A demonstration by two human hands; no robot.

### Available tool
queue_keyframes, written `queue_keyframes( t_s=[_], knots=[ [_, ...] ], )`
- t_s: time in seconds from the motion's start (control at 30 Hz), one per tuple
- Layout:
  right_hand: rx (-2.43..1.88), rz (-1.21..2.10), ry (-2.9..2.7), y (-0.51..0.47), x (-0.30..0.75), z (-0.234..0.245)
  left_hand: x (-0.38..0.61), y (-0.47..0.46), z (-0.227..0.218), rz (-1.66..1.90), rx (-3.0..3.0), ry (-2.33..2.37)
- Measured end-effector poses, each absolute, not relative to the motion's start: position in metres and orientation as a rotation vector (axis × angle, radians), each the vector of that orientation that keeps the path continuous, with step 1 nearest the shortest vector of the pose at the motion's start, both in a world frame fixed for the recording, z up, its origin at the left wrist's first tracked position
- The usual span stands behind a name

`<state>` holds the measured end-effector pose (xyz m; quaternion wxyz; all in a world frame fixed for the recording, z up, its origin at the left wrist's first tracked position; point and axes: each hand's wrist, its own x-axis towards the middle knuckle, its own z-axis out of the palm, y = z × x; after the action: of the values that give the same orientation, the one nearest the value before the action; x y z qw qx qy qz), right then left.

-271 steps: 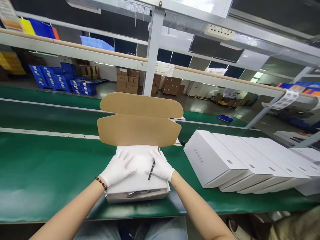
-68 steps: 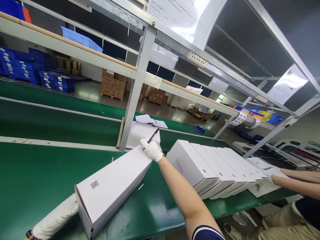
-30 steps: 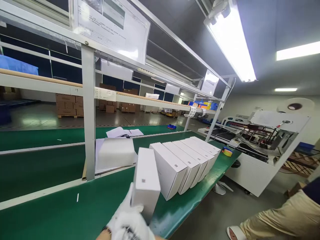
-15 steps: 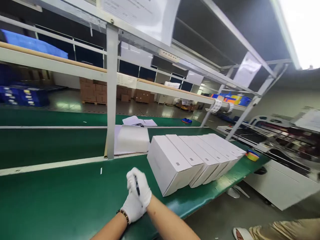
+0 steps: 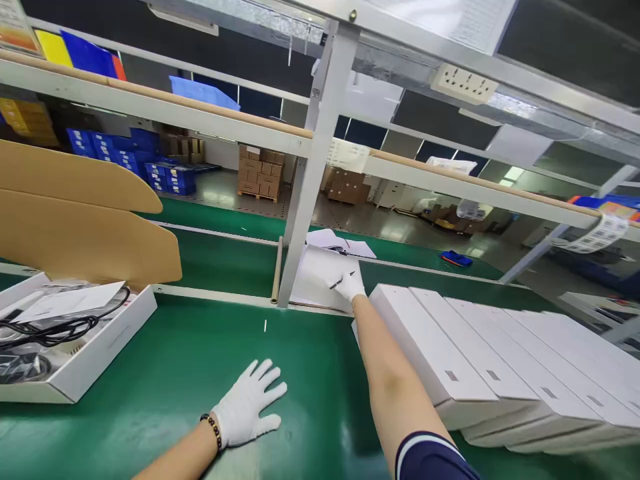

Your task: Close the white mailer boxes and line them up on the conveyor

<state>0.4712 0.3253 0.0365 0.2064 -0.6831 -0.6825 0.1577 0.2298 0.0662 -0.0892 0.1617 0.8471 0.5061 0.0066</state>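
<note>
My left hand (image 5: 250, 405), in a white glove with a beaded bracelet at the wrist, lies flat on the green tabletop (image 5: 210, 347) with fingers spread and nothing in it. Stretched out across the bench, my right hand (image 5: 351, 285), also gloved, grips a slim black pen (image 5: 342, 281). It is over white paper (image 5: 320, 267) lying beside the metal post (image 5: 320, 153). Right of my forearm stands a row of several closed white boxes (image 5: 425, 340), each with a small printed label.
At the left an open white box (image 5: 107, 343) with a raised brown cardboard lid (image 5: 90, 220) holds a black cable, bags and a sheet. A small white strip (image 5: 265, 325) lies mid-table. Shelf rails (image 5: 200, 120) cross above the bench; a power strip (image 5: 464, 83) hangs at upper right.
My hands, together with the pen half a second ago, have parted. The right has reached forward with the pen to the paper; the left has opened onto the table. My view has swung left.
</note>
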Motion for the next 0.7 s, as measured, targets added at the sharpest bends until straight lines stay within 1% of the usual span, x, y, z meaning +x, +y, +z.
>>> queue_keyframes(
  t_s=[0.07,0.13,0.23,0.33,0.47,0.53,0.63,0.7],
  knots=[
    [-1.999,0.396,-1.987,0.332,0.475,0.035,0.217,0.097,-0.094,0.071,2.486,1.381],
    [-2.047,0.351,-2.059,0.337,0.477,0.035,0.202,0.134,-0.095,0.127,2.412,1.665],
    [-2.081,0.301,-2.109,0.344,0.48,0.037,0.183,0.18,-0.093,0.23,2.084,2.22],
    [-2.092,0.261,-2.084,0.35,0.483,0.037,0.178,0.194,-0.096,0.286,1.962,2.362],
    [-2.074,0.198,-1.965,0.352,0.488,0.037,0.176,0.153,-0.106,0.354,2.06,2.291],
    [-2.042,0.165,-1.876,0.35,0.49,0.038,0.156,0.118,-0.101,0.442,2.094,2.379],
    [-1.934,0.082,-1.709,0.339,0.488,0.043,0.096,0.064,-0.069,0.543,2.012,2.75],
    [-1.814,0.022,-1.604,0.328,0.484,0.045,0.05,0.033,-0.037,0.447,1.731,2.99]
  ],
)
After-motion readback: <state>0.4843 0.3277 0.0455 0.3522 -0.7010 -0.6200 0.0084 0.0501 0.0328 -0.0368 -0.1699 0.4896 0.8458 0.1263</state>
